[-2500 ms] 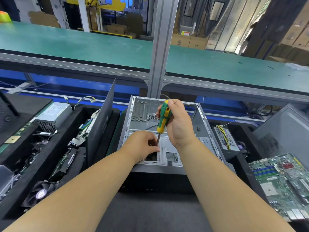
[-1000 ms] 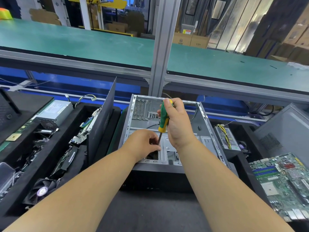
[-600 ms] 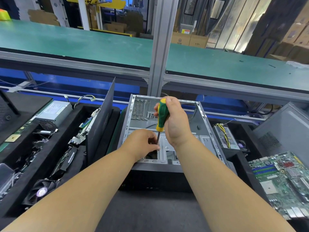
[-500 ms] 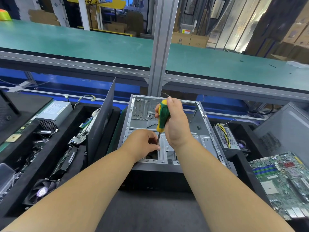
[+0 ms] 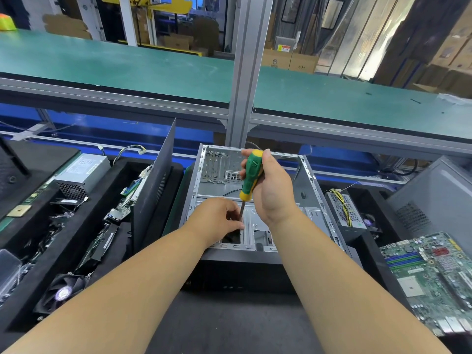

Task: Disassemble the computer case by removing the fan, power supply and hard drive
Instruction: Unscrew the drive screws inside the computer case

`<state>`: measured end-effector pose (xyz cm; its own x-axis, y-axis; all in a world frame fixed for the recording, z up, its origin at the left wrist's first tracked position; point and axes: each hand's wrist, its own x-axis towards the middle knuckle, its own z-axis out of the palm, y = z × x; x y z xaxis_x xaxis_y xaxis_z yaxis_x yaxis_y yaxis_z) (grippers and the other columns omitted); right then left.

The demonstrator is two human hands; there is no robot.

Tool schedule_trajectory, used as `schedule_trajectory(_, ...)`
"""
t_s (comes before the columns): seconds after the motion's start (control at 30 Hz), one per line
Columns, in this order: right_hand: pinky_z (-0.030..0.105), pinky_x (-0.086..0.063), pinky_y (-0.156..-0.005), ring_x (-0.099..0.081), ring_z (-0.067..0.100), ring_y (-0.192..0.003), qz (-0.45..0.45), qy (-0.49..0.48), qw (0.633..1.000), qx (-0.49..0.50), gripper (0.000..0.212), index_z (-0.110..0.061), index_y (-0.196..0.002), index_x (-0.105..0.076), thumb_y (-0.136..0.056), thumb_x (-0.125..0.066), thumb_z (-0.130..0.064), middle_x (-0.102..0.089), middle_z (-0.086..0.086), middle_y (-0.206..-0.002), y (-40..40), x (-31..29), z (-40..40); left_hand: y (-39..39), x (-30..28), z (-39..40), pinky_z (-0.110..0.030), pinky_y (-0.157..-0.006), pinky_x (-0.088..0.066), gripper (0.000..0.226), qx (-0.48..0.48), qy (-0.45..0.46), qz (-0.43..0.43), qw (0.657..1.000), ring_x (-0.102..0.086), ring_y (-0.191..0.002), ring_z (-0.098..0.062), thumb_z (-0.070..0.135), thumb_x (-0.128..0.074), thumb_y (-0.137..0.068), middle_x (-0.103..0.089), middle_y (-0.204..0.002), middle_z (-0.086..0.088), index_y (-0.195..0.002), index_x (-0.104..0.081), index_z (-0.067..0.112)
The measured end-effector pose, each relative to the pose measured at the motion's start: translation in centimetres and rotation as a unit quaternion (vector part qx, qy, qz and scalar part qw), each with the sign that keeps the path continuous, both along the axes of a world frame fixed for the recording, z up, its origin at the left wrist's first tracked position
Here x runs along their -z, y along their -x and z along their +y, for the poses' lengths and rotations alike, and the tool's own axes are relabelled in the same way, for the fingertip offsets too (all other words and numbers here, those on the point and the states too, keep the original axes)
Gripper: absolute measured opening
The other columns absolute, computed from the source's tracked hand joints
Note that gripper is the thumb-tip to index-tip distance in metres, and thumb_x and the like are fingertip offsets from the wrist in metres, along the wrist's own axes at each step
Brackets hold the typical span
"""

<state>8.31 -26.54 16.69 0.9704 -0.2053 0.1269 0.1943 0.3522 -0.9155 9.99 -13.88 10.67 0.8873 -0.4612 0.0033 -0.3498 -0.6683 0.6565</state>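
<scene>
presently driving a screw in the drive-cage end of the computer case [image 5: 310, 200], which lies open on the bench in front of the person. right hand [image 5: 274, 190] has a closed grip round the green and yellow screwdriver [image 5: 251, 175]; left hand [image 5: 219, 221] pinches the shaft low to steady the tip. screw itself hidden. judgement: keep shaft upright, press down while turning, left fingers loose so the shaft spins. slip risk if tilted.
</scene>
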Motion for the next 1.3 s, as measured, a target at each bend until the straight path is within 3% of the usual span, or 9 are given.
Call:
schedule_trajectory(0.13, 0.027, -0.049, -0.072, -0.057, 0.011, -0.068, 0.002, -0.016, 1.0, -0.001, 0.034, -0.016, -0.105, -0.057, -0.097, -0.044, -0.047, -0.065, -0.001, -0.079, 0.1, 0.5, 0.4, 0.1, 0.0, 0.1, -0.027, -0.076, -0.054, 0.01, 0.002, 0.006, -0.003, 1.0, -0.06, -0.075, -0.001, 0.035, -0.079, -0.077, -0.067, -0.078, 0.012, -0.081, -0.071, 0.029)
schedule_trajectory(0.27, 0.023, -0.051, -0.07, -0.059, 0.007, -0.069, -0.007, 0.074, 0.997, 0.019, 0.029, -0.02, -0.101, -0.055, -0.085, -0.066, -0.041, -0.065, -0.008, -0.079, 0.4, 0.6, 0.4, 0.0, 0.0, 0.0, -0.027, -0.075, -0.054, 0.011, 0.007, -0.001, -0.005, 1.0, -0.061, -0.074, -0.002, 0.036, -0.079, -0.078, -0.066, -0.077, 0.013, -0.077, -0.069, 0.032)
schedule_trajectory(0.4, 0.02, -0.054, -0.065, -0.063, 0.005, -0.074, -0.005, 0.089, 0.996, 0.024, 0.014, -0.022, -0.1, -0.058, -0.096, -0.057, -0.035, -0.068, -0.01, -0.083, 0.5, 0.5, 0.3, 0.0, -0.1, 0.0, -0.03, -0.078, -0.055, 0.011, 0.008, -0.008, -0.005, 1.0, -0.062, -0.078, -0.007, 0.036, -0.078, -0.078, -0.067, -0.081, 0.011, -0.079, -0.069, 0.031)
schedule_trajectory(0.63, 0.025, -0.049, -0.072, -0.057, 0.011, -0.071, 0.003, 0.032, 0.999, -0.007, 0.029, -0.015, -0.093, -0.068, -0.09, -0.05, -0.038, -0.065, -0.003, -0.08, 0.6, -0.2, 0.3, 0.0, 0.0, 0.0, -0.034, -0.08, -0.055, 0.01, 0.004, -0.001, 0.001, 1.0, -0.063, -0.08, -0.01, 0.034, -0.078, -0.078, -0.068, -0.082, 0.01, -0.082, -0.072, 0.028)
schedule_trajectory(0.8, 0.028, -0.048, -0.073, -0.059, 0.012, -0.068, 0.0, -0.013, 1.0, -0.026, 0.027, -0.015, -0.102, -0.059, -0.09, -0.049, -0.038, -0.066, 0.0, -0.078, 0.3, 0.0, 0.2, -0.1, 0.1, 0.0, -0.033, -0.08, -0.055, 0.014, 0.003, -0.003, -0.004, 1.0, -0.062, -0.08, -0.009, 0.036, -0.078, -0.078, -0.068, -0.083, 0.01, -0.087, -0.073, 0.027)
schedule_trajectory(0.9, 0.028, -0.052, -0.075, -0.063, 0.013, -0.073, -0.003, -0.008, 1.0, -0.028, 0.025, -0.016, -0.099, -0.061, -0.094, -0.047, -0.037, -0.069, 0.001, -0.081, 0.2, 0.1, 0.0, -0.1, 0.0, 0.0, -0.032, -0.079, -0.055, 0.013, 0.001, -0.005, -0.001, 1.0, -0.062, -0.081, -0.008, 0.037, -0.078, -0.078, -0.068, -0.084, 0.011, -0.086, -0.072, 0.029)
schedule_trajectory(1.0, 0.026, -0.052, -0.072, -0.061, 0.014, -0.073, 0.017, -0.022, 0.999, -0.026, 0.037, -0.009, -0.102, -0.066, -0.105, -0.039, -0.035, -0.069, 0.0, -0.083, 0.0, 0.0, 0.0, 0.0, 0.0, 0.0, -0.031, -0.078, -0.055, 0.012, -0.001, -0.009, -0.003, 1.0, -0.061, -0.08, -0.008, 0.037, -0.078, -0.079, -0.067, -0.084, 0.011, -0.086, -0.071, 0.03)
schedule_trajectory(1.13, 0.024, -0.047, -0.063, -0.056, 0.011, -0.063, 0.042, -0.012, 0.999, -0.021, 0.059, -0.017, -0.078, -0.075, -0.105, -0.032, -0.046, -0.066, 0.001, -0.073, -0.3, 0.2, 0.5, -0.1, 0.0, 0.0, -0.03, -0.077, -0.055, 0.011, 0.005, -0.005, -0.006, 1.0, -0.061, -0.078, -0.007, 0.036, -0.078, -0.078, -0.067, -0.08, 0.011, -0.081, -0.069, 0.031)
schedule_trajectory(1.3, 0.022, -0.046, -0.061, -0.051, 0.01, -0.061, 0.013, 0.025, 1.0, 0.001, 0.045, -0.019, -0.099, -0.055, -0.087, -0.053, -0.061, -0.06, -0.004, -0.072, -0.1, 1.1, 0.8, -0.2, 0.3, 0.0, -0.028, -0.073, -0.054, 0.016, 0.009, 0.005, -0.013, 1.0, -0.06, -0.072, -0.003, 0.035, -0.079, -0.077, -0.065, -0.074, 0.013, -0.07, -0.065, 0.033)
